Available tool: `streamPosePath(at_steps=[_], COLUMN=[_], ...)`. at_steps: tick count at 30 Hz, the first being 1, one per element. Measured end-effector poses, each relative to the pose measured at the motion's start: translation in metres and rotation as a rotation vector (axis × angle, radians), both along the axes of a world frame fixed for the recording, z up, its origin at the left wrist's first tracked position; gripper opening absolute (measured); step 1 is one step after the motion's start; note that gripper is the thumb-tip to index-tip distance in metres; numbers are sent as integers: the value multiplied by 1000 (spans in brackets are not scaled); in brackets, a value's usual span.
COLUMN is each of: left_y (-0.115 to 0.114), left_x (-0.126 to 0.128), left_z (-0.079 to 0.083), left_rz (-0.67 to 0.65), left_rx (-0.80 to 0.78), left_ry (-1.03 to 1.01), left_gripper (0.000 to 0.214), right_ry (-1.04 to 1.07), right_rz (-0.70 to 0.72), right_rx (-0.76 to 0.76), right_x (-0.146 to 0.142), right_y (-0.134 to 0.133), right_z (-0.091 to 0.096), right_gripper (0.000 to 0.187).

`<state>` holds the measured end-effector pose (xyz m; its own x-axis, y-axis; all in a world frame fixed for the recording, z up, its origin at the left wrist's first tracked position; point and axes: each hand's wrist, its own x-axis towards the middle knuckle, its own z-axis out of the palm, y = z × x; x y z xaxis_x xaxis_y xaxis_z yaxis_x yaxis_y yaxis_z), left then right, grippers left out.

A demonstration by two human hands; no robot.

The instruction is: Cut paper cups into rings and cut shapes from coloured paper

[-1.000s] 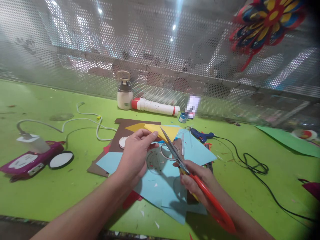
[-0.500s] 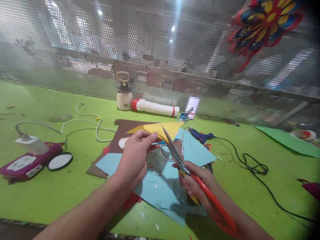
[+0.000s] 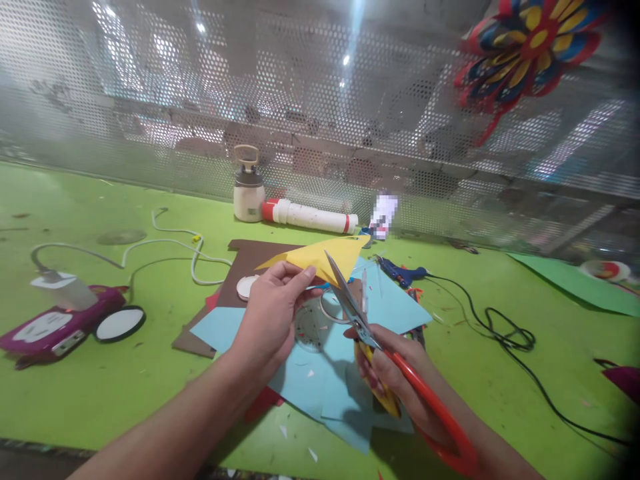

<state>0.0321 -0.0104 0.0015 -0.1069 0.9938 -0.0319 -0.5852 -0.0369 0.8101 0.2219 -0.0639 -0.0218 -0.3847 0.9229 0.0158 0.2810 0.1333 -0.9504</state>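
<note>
My left hand (image 3: 273,303) pinches the lower edge of a yellow sheet of paper (image 3: 315,257) between thumb and fingers, above the piled paper. My right hand (image 3: 395,367) grips scissors (image 3: 425,393) with red handles, their blades slightly parted and pointing up and left across the yellow paper. A yellow piece (image 3: 387,401) shows under my right hand; I cannot tell whether it is loose or held. Beneath my hands lie light blue paper sheets (image 3: 320,387), a clear round protractor-like disc (image 3: 309,325), a roll of tape (image 3: 331,305) and a pen (image 3: 365,290).
Brown board (image 3: 250,257) lies under the blue sheets. A blue glue gun (image 3: 403,272) with black cord is to the right. At left sits a purple power strip (image 3: 65,327) with a white charger (image 3: 65,290). A spray bottle (image 3: 249,197) and white tube (image 3: 315,215) stand behind.
The yellow paper has opened out and its right side has tilted upward. Both hands stay almost in place, and the scissors have barely shifted.
</note>
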Motion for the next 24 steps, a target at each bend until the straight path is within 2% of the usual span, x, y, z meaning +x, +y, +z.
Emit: streamPosePath(at_steps=[16,24], left_y=[-2,-2], left_x=[1,3], left_z=[1,0], left_rz=[-14,-2], left_rx=[-25,13], left_ry=[-40,-70], left_gripper=[26,23], right_ry=[30,63], right_rz=[7,-1], right_rx=[-29,-15], right_x=[-2,-4], right_y=[-1,-2], right_z=[3,1], right_gripper=[52,50])
